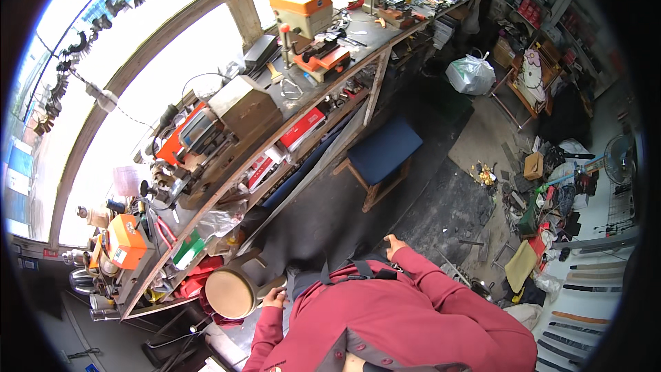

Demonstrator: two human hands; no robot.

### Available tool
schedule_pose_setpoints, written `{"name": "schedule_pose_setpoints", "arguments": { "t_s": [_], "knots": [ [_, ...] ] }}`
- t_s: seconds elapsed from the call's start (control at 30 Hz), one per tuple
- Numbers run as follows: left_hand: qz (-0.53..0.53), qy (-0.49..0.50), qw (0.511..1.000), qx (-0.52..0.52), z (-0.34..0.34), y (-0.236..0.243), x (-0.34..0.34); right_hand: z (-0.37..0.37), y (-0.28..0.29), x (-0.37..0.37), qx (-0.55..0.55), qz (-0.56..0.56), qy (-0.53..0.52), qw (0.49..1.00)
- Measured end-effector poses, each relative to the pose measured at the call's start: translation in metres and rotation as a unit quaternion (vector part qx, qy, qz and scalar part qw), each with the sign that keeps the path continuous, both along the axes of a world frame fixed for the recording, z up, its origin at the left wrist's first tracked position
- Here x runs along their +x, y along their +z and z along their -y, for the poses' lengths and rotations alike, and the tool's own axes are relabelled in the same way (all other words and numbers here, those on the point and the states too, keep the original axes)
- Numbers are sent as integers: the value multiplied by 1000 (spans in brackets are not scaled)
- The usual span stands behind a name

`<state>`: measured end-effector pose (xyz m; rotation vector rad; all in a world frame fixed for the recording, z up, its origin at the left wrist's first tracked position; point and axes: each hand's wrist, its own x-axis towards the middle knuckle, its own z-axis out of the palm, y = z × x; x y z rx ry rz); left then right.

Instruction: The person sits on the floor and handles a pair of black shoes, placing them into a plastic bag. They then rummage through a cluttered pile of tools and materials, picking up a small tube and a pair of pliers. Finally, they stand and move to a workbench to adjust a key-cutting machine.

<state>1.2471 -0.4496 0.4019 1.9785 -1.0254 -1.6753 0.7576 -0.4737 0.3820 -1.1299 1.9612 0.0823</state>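
Cluttered workshop, long counter (pixel 358 62) packed with orange machines, left hand (pixel 274 297) resting fingers curled on the edge of a round wooden stool (pixel 231 293) right beside it, right hand (pixel 394 244) on the hip, grip hard to tell, blue stool (pixel 383 149) well apart
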Motion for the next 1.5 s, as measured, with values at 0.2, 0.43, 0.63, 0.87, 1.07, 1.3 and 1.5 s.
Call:
{"name": "schedule_pose_setpoints", "arguments": {
  "t_s": [0.2,0.43,0.63,0.87,1.07,1.3,1.5],
  "knots": [
    [14,-65,998,2,38,14,-81,-38,-21,-64,-37,34,-50,998],
    [41,-102,992,54,82,10,-108,-44,-18,-92,-12,108,-183,977],
    [75,-109,986,97,148,-35,-130,-33,-29,-119,-60,162,-208,963],
    [21,-143,988,60,260,-64,-211,22,-13,-186,-25,126,-294,947],
    [-7,-188,982,14,343,-98,-270,91,39,-217,-63,145,-318,935],
    [-19,-63,997,37,377,-107,-324,143,28,-247,-28,138,-183,973],
    [-43,47,993,103,331,-130,-395,227,-19,-337,-10,69,-82,994]
  ]
}}
